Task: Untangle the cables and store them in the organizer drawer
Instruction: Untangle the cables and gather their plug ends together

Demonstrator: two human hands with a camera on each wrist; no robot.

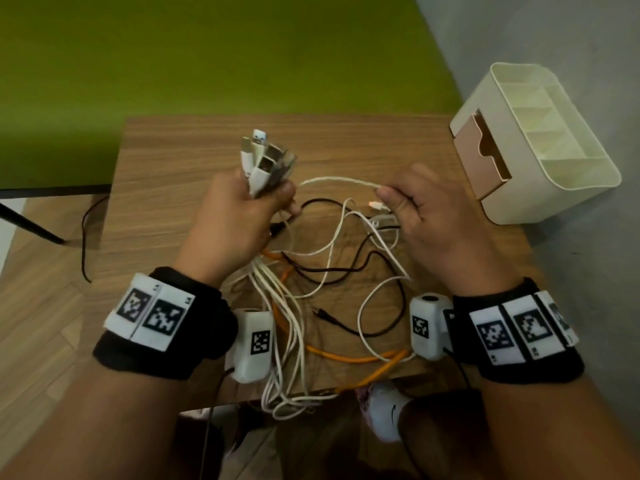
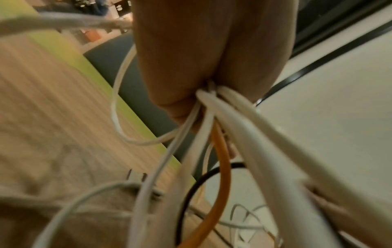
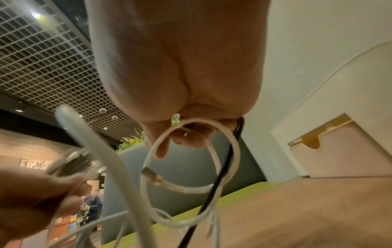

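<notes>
Cables overhanging table edge

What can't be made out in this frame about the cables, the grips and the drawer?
- Cable count and which plug belongs to which: the tangle overlaps itself in the head view; the left wrist view is blurred.
- Cable ends below the table edge: hidden in the head view.
- Inside of the organizer drawer: only slightly open, contents unseen.
- Right hand grip: fingertips hidden by the palm in the right wrist view.
- Plug types in the left hand: too small and blurred.
</notes>
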